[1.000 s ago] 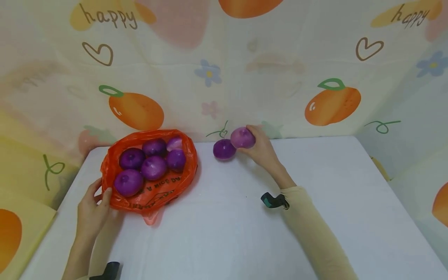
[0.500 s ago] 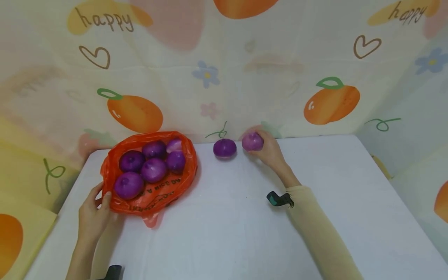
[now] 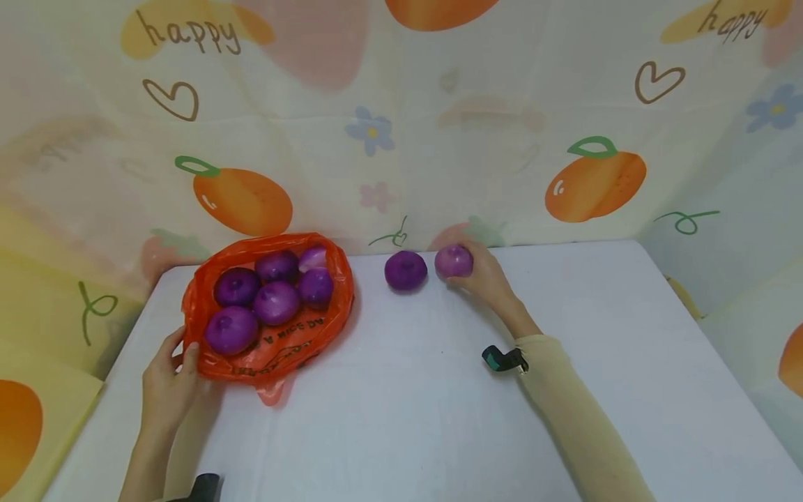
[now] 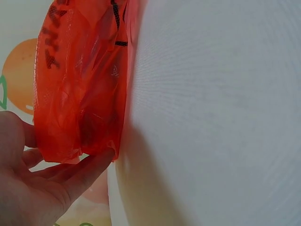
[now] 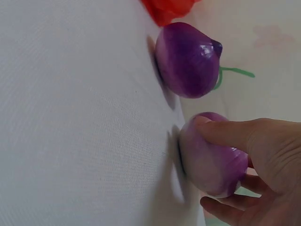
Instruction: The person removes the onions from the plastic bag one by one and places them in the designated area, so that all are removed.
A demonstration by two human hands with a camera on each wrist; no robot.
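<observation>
White table (image 3: 401,404); red bag (image 3: 342,293) holding onions (image 3: 277,303) at left; dark onion (image 3: 406,271) near back edge; paler onion (image 3: 453,262) beside, contact unclear.

My right sleeve (image 3: 580,411) is plain pale yellow. My right wrist unit (image 3: 505,360) is black, bent, teal-patched; my left wrist unit (image 3: 205,487), partly visible, is black.

Printed cloth (image 3: 433,153) behind a white table (image 3: 389,397) suggests a booth-like setup

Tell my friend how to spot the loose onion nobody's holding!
Find the white table, then the red bag on it. Between that bag and the right hand sits the dark onion, untouched, unlike the paler onion gripped beside it.
</observation>
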